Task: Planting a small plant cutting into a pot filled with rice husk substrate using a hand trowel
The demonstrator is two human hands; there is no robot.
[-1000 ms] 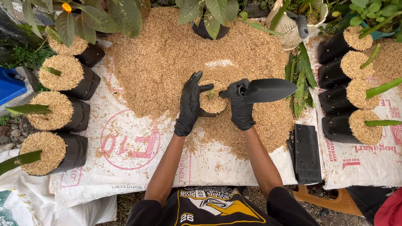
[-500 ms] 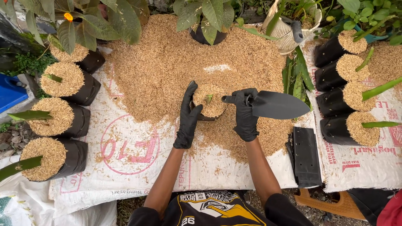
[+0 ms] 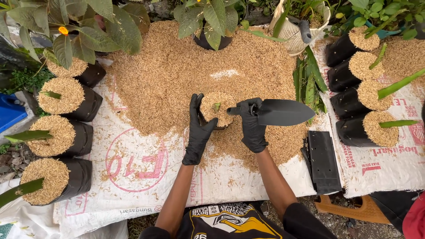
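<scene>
A broad heap of rice husks (image 3: 177, 75) covers the far half of a white printed sack (image 3: 133, 177) spread on the ground, and at the heap's near edge stands a small black grow bag (image 3: 216, 108) filled to the brim with husks, a tiny green shoot poking from its top. The bag sits between the two black-gloved hands. The left hand (image 3: 198, 128) lies flat against the bag's left side, fingers straight and close together, thumb curled toward the bag's near side. The right hand (image 3: 252, 126) is just right of the bag, closed in a fist around the handle of a black trowel (image 3: 281, 111), whose blade points away to the right, level over the husks; the handle's end reaches the bag's right rim. To the left a row of filled black bags (image 3: 66, 137) holds green cuttings, and another row (image 3: 358, 128) lies on the right. A flat stack of empty black bags (image 3: 323, 161) rests near the right forearm.
</scene>
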